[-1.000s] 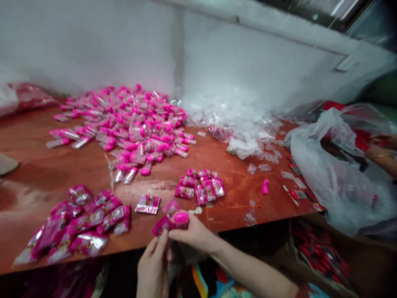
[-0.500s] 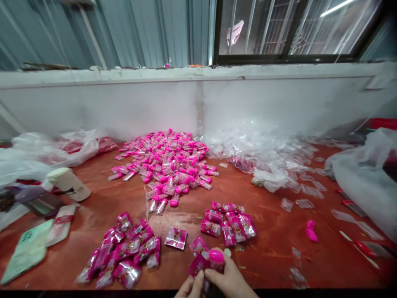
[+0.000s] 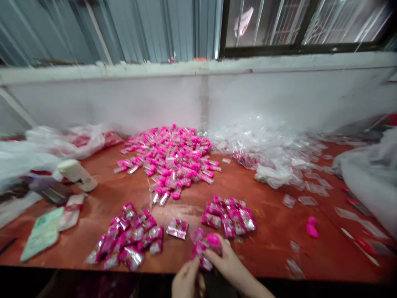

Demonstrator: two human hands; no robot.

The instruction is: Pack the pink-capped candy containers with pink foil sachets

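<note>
At the near table edge my right hand (image 3: 231, 265) is closed round a pink capped tube (image 3: 213, 241) and a pink foil sachet (image 3: 200, 248). My left hand (image 3: 185, 282) sits just below and left of it, fingers pinched at the sachet's lower end. A small heap of pink sachets (image 3: 230, 215) lies just beyond my right hand. A single sachet (image 3: 177, 228) lies to the left of my hands, and a larger spread of sachets (image 3: 127, 241) lies further left.
A big pile of pink-capped tubes in clear wrap (image 3: 172, 159) sits mid-table before a white wall. Clear empty bags (image 3: 269, 153) are heaped at the right. A white cup (image 3: 76, 174), a green packet (image 3: 41, 234) and plastic bags (image 3: 46, 147) are at left. A loose pink cap (image 3: 312, 227) lies right.
The view tilted up from the table to the wall and window, then settled. My hands stayed together at the table edge with the tube and sachet; the left hand shows more now.
</note>
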